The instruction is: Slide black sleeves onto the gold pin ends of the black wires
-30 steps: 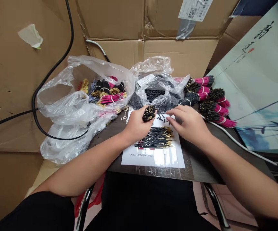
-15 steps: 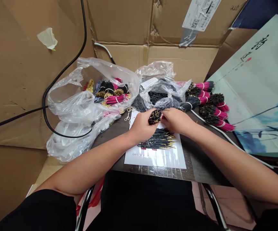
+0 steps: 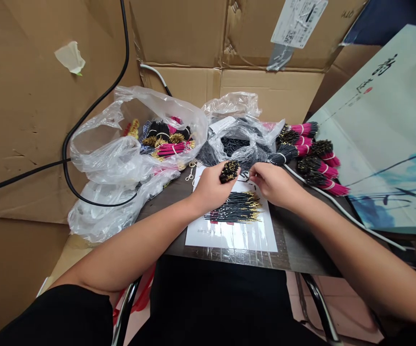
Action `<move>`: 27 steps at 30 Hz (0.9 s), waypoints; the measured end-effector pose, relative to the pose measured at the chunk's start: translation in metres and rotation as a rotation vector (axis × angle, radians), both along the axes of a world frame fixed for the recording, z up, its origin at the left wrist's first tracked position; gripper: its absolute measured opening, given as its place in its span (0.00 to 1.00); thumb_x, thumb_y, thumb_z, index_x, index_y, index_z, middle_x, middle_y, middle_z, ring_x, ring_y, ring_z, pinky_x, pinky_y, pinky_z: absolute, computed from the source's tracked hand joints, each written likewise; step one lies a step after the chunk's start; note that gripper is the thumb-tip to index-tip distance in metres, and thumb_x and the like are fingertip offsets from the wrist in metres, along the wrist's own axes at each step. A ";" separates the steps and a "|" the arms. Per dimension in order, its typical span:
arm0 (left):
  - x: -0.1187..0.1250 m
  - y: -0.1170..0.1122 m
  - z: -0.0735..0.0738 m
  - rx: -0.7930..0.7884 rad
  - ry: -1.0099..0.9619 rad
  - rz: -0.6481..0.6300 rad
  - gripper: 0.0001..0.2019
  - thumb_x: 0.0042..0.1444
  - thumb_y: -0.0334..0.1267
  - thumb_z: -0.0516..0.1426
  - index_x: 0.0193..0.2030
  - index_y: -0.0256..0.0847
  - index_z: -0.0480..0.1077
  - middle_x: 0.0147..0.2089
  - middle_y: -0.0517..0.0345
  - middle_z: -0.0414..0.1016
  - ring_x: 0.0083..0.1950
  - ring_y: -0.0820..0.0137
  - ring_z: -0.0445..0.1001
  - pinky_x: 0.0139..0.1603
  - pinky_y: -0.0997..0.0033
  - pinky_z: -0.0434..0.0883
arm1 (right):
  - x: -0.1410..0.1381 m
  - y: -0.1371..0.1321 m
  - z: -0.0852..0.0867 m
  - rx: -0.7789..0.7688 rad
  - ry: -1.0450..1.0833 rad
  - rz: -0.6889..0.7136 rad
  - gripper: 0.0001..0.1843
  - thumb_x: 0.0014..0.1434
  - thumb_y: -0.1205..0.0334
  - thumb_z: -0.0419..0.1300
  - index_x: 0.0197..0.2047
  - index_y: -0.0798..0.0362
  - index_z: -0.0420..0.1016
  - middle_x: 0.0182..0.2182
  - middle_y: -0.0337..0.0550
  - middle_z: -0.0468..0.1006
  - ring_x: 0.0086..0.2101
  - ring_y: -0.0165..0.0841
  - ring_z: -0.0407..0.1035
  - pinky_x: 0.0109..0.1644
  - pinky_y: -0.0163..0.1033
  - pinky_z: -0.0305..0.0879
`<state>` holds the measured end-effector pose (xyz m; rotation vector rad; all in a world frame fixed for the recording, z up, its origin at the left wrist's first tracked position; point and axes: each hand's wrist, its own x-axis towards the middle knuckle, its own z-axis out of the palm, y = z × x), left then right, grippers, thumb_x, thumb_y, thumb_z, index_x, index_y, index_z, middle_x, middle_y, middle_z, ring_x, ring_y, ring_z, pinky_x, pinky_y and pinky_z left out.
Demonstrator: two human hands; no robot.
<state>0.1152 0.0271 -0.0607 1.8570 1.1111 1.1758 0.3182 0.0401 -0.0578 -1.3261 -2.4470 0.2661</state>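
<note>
My left hand (image 3: 210, 189) is closed round a bunch of black wires with gold tips (image 3: 228, 171), held upright above a white sheet (image 3: 234, 233) on the small dark table (image 3: 294, 245). My right hand (image 3: 273, 184) hovers just right of the bunch, fingers curled and pinched together near its tips; what they hold, if anything, is too small to see. A loose pile of black gold-tipped wires (image 3: 237, 210) lies flat on the sheet below both hands.
Tied bundles of pink-and-black wires (image 3: 314, 156) lie at the table's right rear. One clear bag (image 3: 136, 139) holds more bundles; another (image 3: 240, 142) holds black parts. Cardboard boxes (image 3: 229, 48) wall the back and left. A black cable (image 3: 85, 134) and a white cable (image 3: 341, 209) run past.
My right hand touched the bunch half a second ago and has since drawn back a little to the right. My left hand keeps holding the bunch in nearly the same place.
</note>
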 end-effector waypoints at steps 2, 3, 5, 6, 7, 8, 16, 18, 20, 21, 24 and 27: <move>0.000 0.001 0.000 -0.014 -0.007 -0.013 0.13 0.59 0.42 0.55 0.28 0.35 0.66 0.25 0.61 0.64 0.27 0.78 0.58 0.30 0.77 0.61 | 0.001 -0.008 0.005 0.031 0.062 -0.031 0.03 0.62 0.67 0.51 0.35 0.53 0.65 0.31 0.40 0.72 0.32 0.30 0.65 0.36 0.36 0.60; 0.000 0.001 0.000 -0.024 -0.009 -0.027 0.14 0.59 0.43 0.54 0.28 0.35 0.66 0.25 0.60 0.64 0.27 0.78 0.59 0.30 0.77 0.60 | 0.001 -0.012 0.007 0.056 0.106 -0.037 0.03 0.62 0.66 0.52 0.36 0.53 0.66 0.32 0.40 0.72 0.33 0.30 0.65 0.37 0.36 0.61; 0.001 0.000 0.000 -0.051 -0.007 -0.078 0.15 0.60 0.45 0.54 0.30 0.35 0.66 0.26 0.60 0.66 0.28 0.78 0.61 0.30 0.77 0.60 | -0.002 -0.022 0.011 0.125 0.229 -0.034 0.03 0.61 0.66 0.54 0.38 0.52 0.68 0.34 0.41 0.73 0.35 0.30 0.66 0.40 0.37 0.63; 0.001 -0.001 0.000 -0.061 -0.001 -0.115 0.15 0.60 0.45 0.53 0.30 0.35 0.66 0.27 0.60 0.66 0.29 0.78 0.62 0.31 0.77 0.60 | -0.003 -0.027 0.012 0.163 0.302 -0.030 0.03 0.61 0.67 0.55 0.39 0.52 0.69 0.35 0.41 0.73 0.36 0.30 0.67 0.42 0.38 0.64; 0.002 -0.003 0.000 -0.065 0.010 -0.151 0.14 0.60 0.45 0.53 0.31 0.35 0.67 0.27 0.60 0.67 0.29 0.78 0.62 0.31 0.77 0.61 | -0.006 -0.031 0.013 0.199 0.369 -0.030 0.04 0.61 0.68 0.55 0.39 0.52 0.70 0.35 0.42 0.73 0.37 0.31 0.67 0.43 0.39 0.65; 0.002 -0.004 0.001 -0.059 0.027 -0.182 0.14 0.59 0.44 0.54 0.31 0.35 0.66 0.27 0.61 0.67 0.29 0.78 0.62 0.32 0.78 0.61 | -0.008 -0.035 0.013 0.230 0.426 -0.031 0.06 0.60 0.69 0.55 0.40 0.52 0.72 0.36 0.42 0.73 0.38 0.31 0.68 0.44 0.39 0.66; 0.008 -0.010 -0.003 0.014 0.149 -0.246 0.07 0.56 0.34 0.54 0.29 0.35 0.63 0.26 0.64 0.65 0.28 0.80 0.59 0.32 0.79 0.58 | -0.017 -0.055 0.010 0.493 0.619 -0.042 0.18 0.54 0.75 0.61 0.46 0.48 0.74 0.38 0.42 0.76 0.38 0.33 0.71 0.42 0.43 0.70; 0.008 -0.009 -0.005 0.031 0.177 -0.254 0.05 0.54 0.32 0.54 0.28 0.35 0.62 0.26 0.64 0.64 0.28 0.80 0.58 0.31 0.79 0.57 | -0.017 -0.060 0.011 0.517 0.654 0.016 0.21 0.51 0.76 0.63 0.47 0.48 0.73 0.38 0.42 0.77 0.38 0.33 0.72 0.42 0.43 0.71; 0.007 -0.008 -0.006 0.040 0.199 -0.262 0.05 0.53 0.31 0.54 0.28 0.35 0.62 0.25 0.64 0.64 0.28 0.79 0.58 0.30 0.79 0.57 | -0.018 -0.063 0.012 0.518 0.646 0.089 0.24 0.49 0.78 0.63 0.48 0.48 0.72 0.39 0.40 0.78 0.39 0.33 0.73 0.42 0.42 0.71; 0.006 -0.008 -0.007 0.042 0.205 -0.266 0.04 0.52 0.31 0.54 0.28 0.35 0.61 0.25 0.64 0.63 0.28 0.79 0.58 0.30 0.79 0.57 | -0.018 -0.065 0.013 0.517 0.629 0.121 0.25 0.49 0.78 0.63 0.49 0.47 0.71 0.39 0.40 0.78 0.39 0.33 0.73 0.42 0.43 0.72; 0.006 -0.009 -0.006 0.040 0.223 -0.262 0.03 0.50 0.30 0.54 0.28 0.36 0.61 0.25 0.64 0.64 0.28 0.79 0.58 0.29 0.79 0.57 | -0.018 -0.066 0.013 0.537 0.569 0.178 0.27 0.50 0.78 0.63 0.51 0.48 0.70 0.41 0.41 0.79 0.40 0.33 0.73 0.44 0.43 0.72; 0.005 -0.009 -0.005 0.035 0.249 -0.244 0.03 0.49 0.28 0.53 0.27 0.36 0.60 0.25 0.64 0.64 0.28 0.79 0.58 0.29 0.78 0.56 | -0.018 -0.065 0.011 0.549 0.531 0.197 0.27 0.50 0.78 0.63 0.52 0.48 0.69 0.41 0.41 0.79 0.40 0.33 0.73 0.44 0.43 0.72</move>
